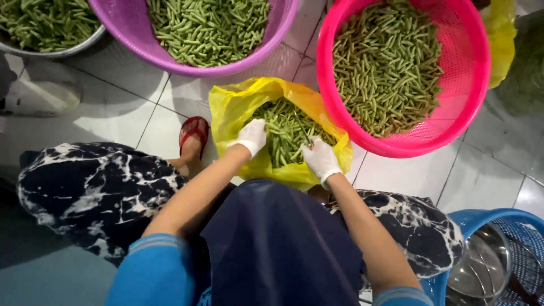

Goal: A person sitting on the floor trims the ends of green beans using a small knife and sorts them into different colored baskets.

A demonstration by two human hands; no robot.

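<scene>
A yellow plastic bag (232, 107) lies open on the tiled floor between my knees, full of green beans (283, 133). My left hand (250, 136), in a white glove, rests on the bag's left rim with fingers curled at the beans. My right hand (320, 158), also gloved, sits at the bag's right side and grips a thin dark blade or tool (303, 131) pointing into the beans.
A pink basket (473, 79) of cut beans stands at the upper right, a purple basket (226, 68) of beans at the top centre, a metal bowl (62, 52) of beans at the top left. A blue basket (510, 218) with a steel bowl (481, 266) sits lower right. My red sandal (194, 131) is beside the bag.
</scene>
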